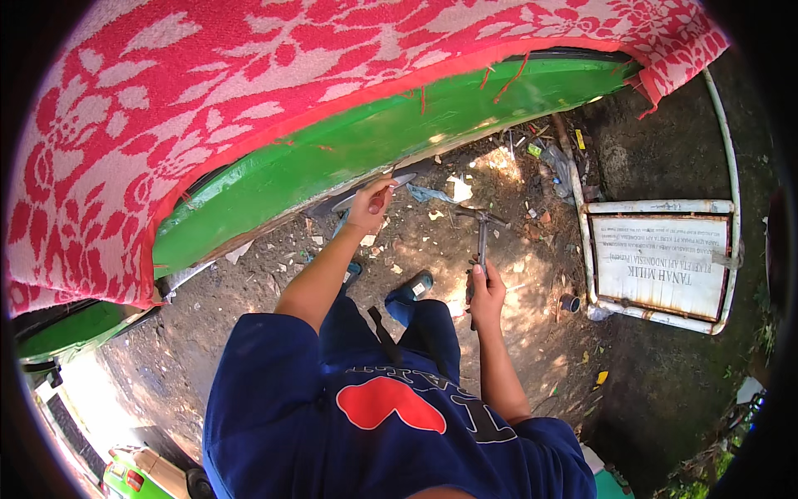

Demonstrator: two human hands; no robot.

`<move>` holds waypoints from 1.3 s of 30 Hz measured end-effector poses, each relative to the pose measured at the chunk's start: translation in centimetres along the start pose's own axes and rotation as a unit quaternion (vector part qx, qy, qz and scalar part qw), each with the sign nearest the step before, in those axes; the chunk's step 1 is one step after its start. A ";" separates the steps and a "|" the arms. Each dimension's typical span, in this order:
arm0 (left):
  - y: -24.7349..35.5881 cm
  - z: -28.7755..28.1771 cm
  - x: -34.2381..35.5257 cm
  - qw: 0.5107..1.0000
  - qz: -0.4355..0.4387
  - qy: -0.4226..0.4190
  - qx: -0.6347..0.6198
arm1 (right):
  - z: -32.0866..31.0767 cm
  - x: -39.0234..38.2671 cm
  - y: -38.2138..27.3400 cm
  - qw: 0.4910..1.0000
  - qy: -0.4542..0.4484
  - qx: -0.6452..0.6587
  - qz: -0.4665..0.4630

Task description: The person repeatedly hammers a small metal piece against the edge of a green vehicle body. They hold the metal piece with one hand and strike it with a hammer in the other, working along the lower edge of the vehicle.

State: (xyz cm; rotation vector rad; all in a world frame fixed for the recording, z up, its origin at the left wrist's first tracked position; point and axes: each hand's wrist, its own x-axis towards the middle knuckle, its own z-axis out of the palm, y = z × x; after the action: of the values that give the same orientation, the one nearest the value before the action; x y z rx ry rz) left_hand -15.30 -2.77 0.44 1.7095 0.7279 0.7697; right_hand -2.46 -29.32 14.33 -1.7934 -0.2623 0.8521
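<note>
My left hand (370, 206) is closed around a long, flat grey metal piece (405, 179) beside the lower edge of a green painted panel (349, 140). The hand hides the middle of that piece, so its exact kind is unclear. In my right hand (487, 287) is a hammer (482, 235), gripped by its handle with the head pointing away from me. The hammer is held over the ground, apart from the panel. A red and pale pink floral towel (274, 75) drapes over the top of the panel.
Dirt ground (532, 333) below is strewn with chips and litter. On the right lies a white metal frame with a signboard (661, 264), and a crumpled clear plastic bag (560, 170) near it. A small dark can (570, 303) lies beside the frame. A green vehicle (133, 474) shows at lower left.
</note>
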 end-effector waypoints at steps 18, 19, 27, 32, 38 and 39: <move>-1.4 -0.5 2.3 0.994 -0.068 0.070 -0.048 | -0.9 0.6 -8.3 0.988 -0.078 -0.127 -0.028; -1.0 -0.4 1.7 0.994 -0.070 0.050 -0.069 | -0.6 0.4 -8.9 0.988 -0.075 -0.132 -0.031; 0.2 0.6 1.6 0.994 0.061 0.088 -0.037 | 2.0 -1.1 -11.2 0.991 -0.047 -0.117 -0.053; -0.5 1.2 2.6 0.995 -0.086 0.050 -0.025 | 2.0 -0.7 -10.9 0.986 -0.065 -0.148 -0.023; -0.2 3.1 3.2 0.988 -0.130 0.087 0.019 | 5.0 3.5 -10.2 0.935 -0.090 -0.299 -0.171; 0.2 3.5 3.1 0.987 -0.128 0.094 0.021 | 5.8 3.9 -10.0 0.909 -0.089 -0.296 -0.278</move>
State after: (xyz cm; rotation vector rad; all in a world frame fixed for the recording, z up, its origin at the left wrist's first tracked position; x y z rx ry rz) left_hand -10.59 -2.41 0.30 1.5543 1.0791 0.7447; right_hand -1.21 -18.95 20.69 -2.0208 -1.1991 0.5436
